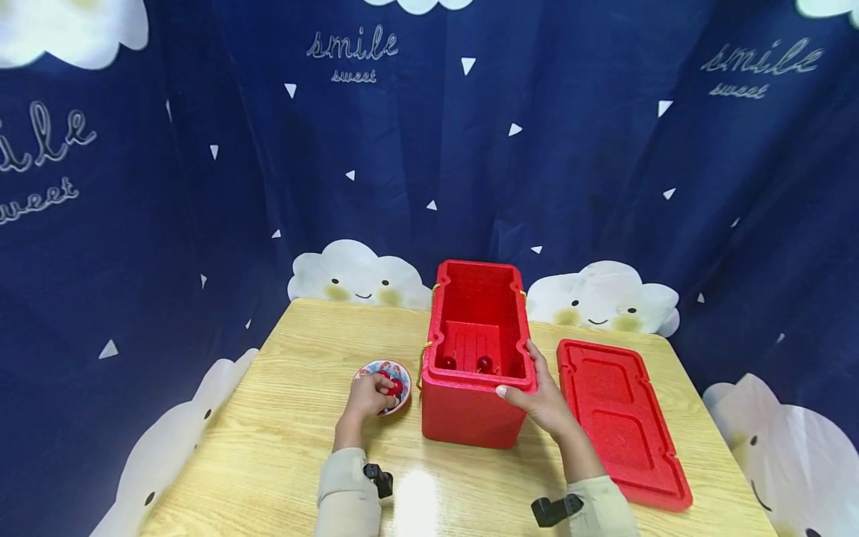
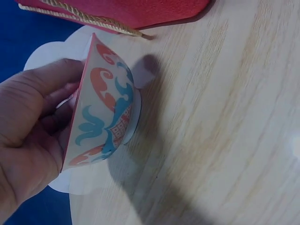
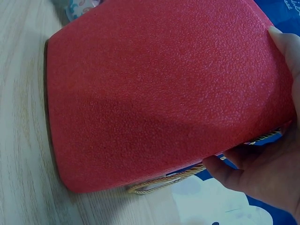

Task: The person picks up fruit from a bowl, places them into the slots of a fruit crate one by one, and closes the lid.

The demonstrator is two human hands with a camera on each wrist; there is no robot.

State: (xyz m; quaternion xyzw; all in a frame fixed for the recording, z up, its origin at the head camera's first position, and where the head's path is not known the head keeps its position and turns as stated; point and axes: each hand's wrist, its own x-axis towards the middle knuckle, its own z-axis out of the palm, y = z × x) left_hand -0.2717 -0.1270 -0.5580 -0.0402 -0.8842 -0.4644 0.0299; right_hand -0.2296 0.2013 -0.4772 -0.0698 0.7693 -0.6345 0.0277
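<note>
My left hand (image 1: 367, 395) reaches into a small patterned bowl (image 2: 101, 108) on the table, its fingers curled about a red cherry (image 1: 397, 387). In the left wrist view the bowl's wall hides the fingertips. The red foam box (image 1: 470, 414) stands upright without a lid, just right of the bowl. Inside it, near the front end, lie dark red cherries (image 1: 485, 364). At the box's near right corner my right hand (image 1: 543, 395) grips the rim, thumb on the front face and fingers along the side, as the right wrist view (image 3: 267, 173) also shows.
The red lid (image 1: 624, 421) lies flat on the wooden table (image 1: 295, 447), right of the box. Gold cords (image 3: 164, 183) hang along the box's sides. Behind the table is a blue curtain (image 1: 403, 149) with clouds on it.
</note>
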